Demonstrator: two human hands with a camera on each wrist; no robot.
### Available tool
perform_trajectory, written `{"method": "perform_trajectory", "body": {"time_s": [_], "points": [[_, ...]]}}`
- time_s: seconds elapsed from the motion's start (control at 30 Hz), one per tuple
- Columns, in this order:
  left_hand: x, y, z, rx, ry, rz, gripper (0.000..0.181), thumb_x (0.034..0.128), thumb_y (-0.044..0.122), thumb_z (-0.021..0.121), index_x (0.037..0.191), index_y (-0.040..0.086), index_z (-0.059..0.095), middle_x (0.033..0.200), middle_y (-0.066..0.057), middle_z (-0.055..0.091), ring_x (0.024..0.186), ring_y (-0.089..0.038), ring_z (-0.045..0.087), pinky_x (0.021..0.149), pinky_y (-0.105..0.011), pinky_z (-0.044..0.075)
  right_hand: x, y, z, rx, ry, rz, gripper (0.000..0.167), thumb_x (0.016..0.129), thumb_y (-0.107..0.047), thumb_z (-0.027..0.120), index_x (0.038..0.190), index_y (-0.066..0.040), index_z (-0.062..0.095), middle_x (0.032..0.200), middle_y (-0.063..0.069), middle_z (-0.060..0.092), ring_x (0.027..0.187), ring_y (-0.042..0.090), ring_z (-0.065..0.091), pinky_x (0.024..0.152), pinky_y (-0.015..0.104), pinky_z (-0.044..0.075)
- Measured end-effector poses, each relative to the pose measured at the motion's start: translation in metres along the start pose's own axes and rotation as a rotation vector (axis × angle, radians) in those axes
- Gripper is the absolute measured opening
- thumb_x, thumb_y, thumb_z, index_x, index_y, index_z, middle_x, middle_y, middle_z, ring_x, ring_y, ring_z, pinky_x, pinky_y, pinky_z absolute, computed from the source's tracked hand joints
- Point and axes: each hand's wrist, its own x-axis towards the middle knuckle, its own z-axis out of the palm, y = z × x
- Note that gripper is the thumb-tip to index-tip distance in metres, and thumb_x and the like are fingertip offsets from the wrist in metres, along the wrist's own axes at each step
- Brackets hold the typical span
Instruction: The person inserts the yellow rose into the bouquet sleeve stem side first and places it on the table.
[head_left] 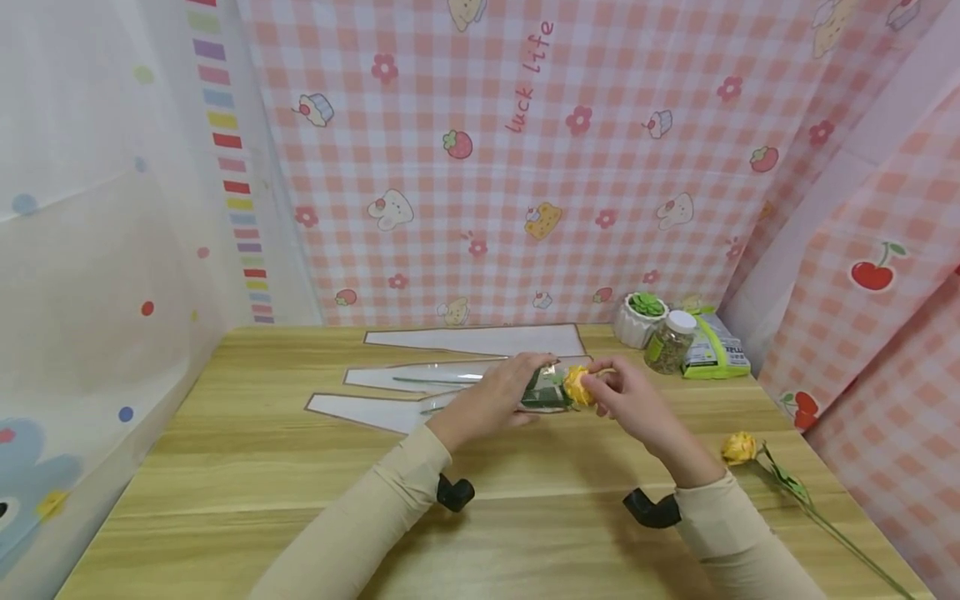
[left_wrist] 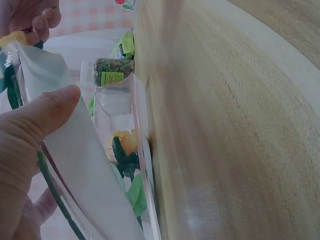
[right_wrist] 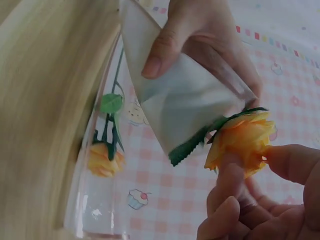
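My left hand (head_left: 498, 390) grips a clear-and-white tapered flower sleeve (right_wrist: 175, 107), its thumb lying across the white side. A yellow artificial rose (right_wrist: 242, 137) pokes out of the sleeve's wide end, with dark green leaves beneath its bloom. At that bloom my right hand (head_left: 630, 402) pinches the petals between thumb and fingers. Part of the green stem shows through the sleeve in the left wrist view. Behind it, another sleeve (head_left: 367, 377) lies on the table with a second yellow rose (left_wrist: 125, 142) inside.
Farther back lies a white sleeve (head_left: 480, 339). A loose yellow rose (head_left: 738, 447) with a long stem rests at the table's right side. At the back right stand a white pot with a succulent (head_left: 636, 323), a lidded jar (head_left: 670, 343) and a green-and-white packet (head_left: 716, 350).
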Motion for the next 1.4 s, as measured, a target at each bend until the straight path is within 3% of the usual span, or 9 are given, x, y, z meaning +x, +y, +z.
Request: {"method": "perform_trajectory", "body": {"time_s": [0.23, 0.47, 0.6, 0.87, 1.0, 1.1, 1.23, 1.4], "points": [[0.0, 0.001, -0.001, 0.017, -0.001, -0.005, 0.097, 0.0825, 0.018, 0.086, 0.154, 0.017, 0.021, 0.144, -0.01, 0.049, 0.131, -0.024, 0.049, 0.109, -0.05, 0.043, 0.001, 0.002, 0.012, -0.024, -0.005, -0.065, 0.035, 0.104, -0.015, 0.058, 0.133, 0.003, 0.048, 0.1, 0.015, 0.067, 0.077, 0.024, 0.062, 0.061, 0.032, 0.05], [0.001, 0.002, 0.0, 0.016, -0.007, -0.007, 0.094, 0.0824, 0.017, 0.087, 0.153, 0.014, 0.024, 0.143, -0.008, 0.048, 0.131, -0.023, 0.048, 0.106, -0.052, 0.044, 0.004, 0.006, 0.025, -0.075, 0.067, -0.102, 0.017, 0.099, -0.006, 0.064, 0.107, 0.003, 0.053, 0.094, 0.017, 0.066, 0.076, 0.019, 0.063, 0.063, 0.028, 0.05], [0.001, 0.003, -0.001, 0.032, 0.0, -0.001, 0.095, 0.082, 0.018, 0.087, 0.153, 0.016, 0.024, 0.141, -0.008, 0.049, 0.129, -0.023, 0.049, 0.104, -0.051, 0.045, 0.005, 0.008, 0.031, -0.099, 0.097, -0.122, 0.012, 0.1, -0.007, 0.064, 0.105, 0.004, 0.062, 0.097, 0.016, 0.067, 0.08, 0.018, 0.063, 0.064, 0.028, 0.051], [0.002, 0.003, 0.001, 0.037, 0.032, 0.025, 0.093, 0.0808, 0.017, 0.088, 0.152, 0.016, 0.028, 0.138, -0.009, 0.051, 0.127, -0.025, 0.052, 0.103, -0.051, 0.046, 0.0, 0.007, 0.041, -0.031, 0.009, -0.034, 0.043, 0.11, -0.033, 0.045, 0.127, 0.002, 0.062, 0.116, 0.018, 0.067, 0.1, 0.027, 0.064, 0.083, 0.045, 0.055], [0.002, 0.004, 0.003, 0.066, 0.027, 0.04, 0.096, 0.0791, 0.022, 0.09, 0.153, 0.016, 0.029, 0.138, -0.009, 0.051, 0.125, -0.025, 0.053, 0.103, -0.052, 0.046, -0.002, 0.007, 0.048, -0.094, -0.036, -0.08, 0.034, 0.106, -0.03, 0.055, 0.124, -0.002, 0.063, 0.119, 0.016, 0.068, 0.102, 0.025, 0.064, 0.084, 0.042, 0.054], [0.002, 0.005, 0.003, 0.102, 0.01, 0.035, 0.099, 0.0779, 0.023, 0.09, 0.154, 0.015, 0.028, 0.14, -0.008, 0.051, 0.127, -0.025, 0.053, 0.105, -0.051, 0.045, 0.0, 0.007, 0.054, -0.128, -0.003, -0.141, 0.02, 0.102, -0.02, 0.062, 0.112, -0.002, 0.066, 0.112, 0.013, 0.07, 0.093, 0.021, 0.062, 0.075, 0.035, 0.052], [0.0, 0.005, 0.001, 0.125, -0.008, -0.012, 0.1, 0.0794, 0.027, 0.089, 0.156, 0.017, 0.026, 0.145, -0.007, 0.049, 0.131, -0.025, 0.05, 0.104, -0.05, 0.047, 0.0, 0.008, 0.056, -0.136, 0.071, -0.137, 0.011, 0.102, -0.011, 0.061, 0.101, -0.001, 0.065, 0.111, 0.016, 0.071, 0.09, 0.023, 0.061, 0.072, 0.034, 0.049], [-0.007, 0.001, -0.006, 0.131, -0.046, -0.126, 0.11, 0.0803, 0.04, 0.087, 0.161, 0.024, 0.014, 0.153, -0.006, 0.044, 0.139, -0.025, 0.045, 0.104, -0.054, 0.045, -0.002, 0.011, 0.052, -0.084, 0.045, -0.097, 0.012, 0.105, -0.008, 0.052, 0.096, -0.001, 0.055, 0.134, 0.023, 0.062, 0.123, 0.039, 0.058, 0.09, 0.045, 0.05]]}}
